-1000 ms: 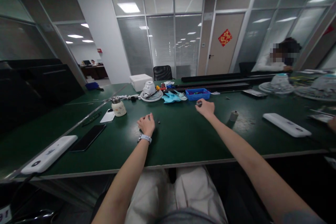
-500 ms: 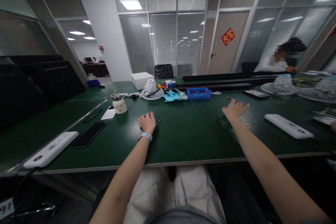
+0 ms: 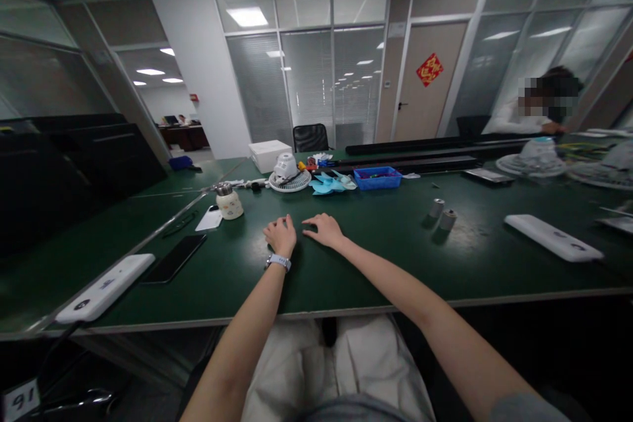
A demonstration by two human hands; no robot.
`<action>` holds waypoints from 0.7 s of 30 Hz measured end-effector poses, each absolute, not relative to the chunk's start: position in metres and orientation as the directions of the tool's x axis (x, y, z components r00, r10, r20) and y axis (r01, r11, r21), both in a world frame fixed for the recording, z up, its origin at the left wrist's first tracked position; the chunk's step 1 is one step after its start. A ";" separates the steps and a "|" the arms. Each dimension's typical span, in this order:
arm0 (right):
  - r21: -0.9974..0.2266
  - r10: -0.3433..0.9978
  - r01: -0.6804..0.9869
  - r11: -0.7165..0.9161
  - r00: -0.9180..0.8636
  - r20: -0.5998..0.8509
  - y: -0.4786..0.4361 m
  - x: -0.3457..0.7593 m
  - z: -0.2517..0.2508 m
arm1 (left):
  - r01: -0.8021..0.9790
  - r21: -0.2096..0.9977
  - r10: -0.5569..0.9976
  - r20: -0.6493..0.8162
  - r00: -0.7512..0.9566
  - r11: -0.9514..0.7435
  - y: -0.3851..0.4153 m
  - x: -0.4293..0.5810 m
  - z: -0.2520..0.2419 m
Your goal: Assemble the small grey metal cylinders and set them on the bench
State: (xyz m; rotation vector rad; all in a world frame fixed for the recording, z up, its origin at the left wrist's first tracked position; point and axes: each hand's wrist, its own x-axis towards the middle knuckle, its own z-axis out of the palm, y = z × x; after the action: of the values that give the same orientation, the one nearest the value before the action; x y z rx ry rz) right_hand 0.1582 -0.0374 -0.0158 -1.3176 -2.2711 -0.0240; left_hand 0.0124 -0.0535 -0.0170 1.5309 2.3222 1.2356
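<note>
My left hand (image 3: 281, 236), with a watch on its wrist, rests on the green table (image 3: 376, 264), fingers loosely bent and apart. I see nothing held in it. Just to its right is my right hand (image 3: 325, 231), reaching leftward with thumb and forefinger parted and nothing visible between them. The small dark piece seen earlier beside the left hand does not show now. Farther right, two short silver metal cylinders (image 3: 448, 219), which look like small motors, stand upright close together, away from both hands.
Behind the hands are a white fan part (image 3: 289, 179), light-blue fan blades (image 3: 329, 182) and a blue tray (image 3: 377, 177). A bottle (image 3: 230, 204), phone (image 3: 175, 258) and white device (image 3: 106, 288) lie left; another white device (image 3: 552, 237) lies right. Another person sits at the far right.
My right hand has swung left from the metal cylinders to beside my left hand, leaving the cylinders in view. My left hand has hardly moved.
</note>
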 end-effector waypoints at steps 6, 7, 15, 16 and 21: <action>-0.245 0.824 0.828 0.505 -0.378 0.422 -0.033 0.150 -0.022 | 0.721 0.670 0.805 0.324 -0.497 0.176 -0.052 0.013 -0.018; -0.245 0.826 0.830 0.500 -0.372 0.424 -0.033 0.151 -0.022 | 0.721 0.670 0.805 0.324 -0.497 0.175 -0.052 0.013 -0.018; -0.363 0.754 0.739 0.567 -0.290 0.590 -0.040 0.205 0.003 | 0.721 0.668 0.820 0.298 -0.488 0.186 -0.056 0.013 -0.013; -0.404 0.740 0.720 0.564 -0.223 0.634 -0.039 0.223 0.009 | 0.723 0.664 0.822 0.297 -0.487 0.189 -0.056 0.013 -0.012; -0.579 0.636 0.750 0.319 0.283 0.718 -0.023 0.359 0.032 | 0.731 0.651 0.814 0.300 -0.497 0.206 -0.054 0.014 -0.013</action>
State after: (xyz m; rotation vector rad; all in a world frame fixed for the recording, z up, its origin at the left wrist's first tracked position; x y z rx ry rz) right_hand 0.3588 -0.0233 0.0322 -1.3750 -1.4114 -0.1221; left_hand 0.0142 -0.0536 -0.0133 1.5149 2.3529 1.1701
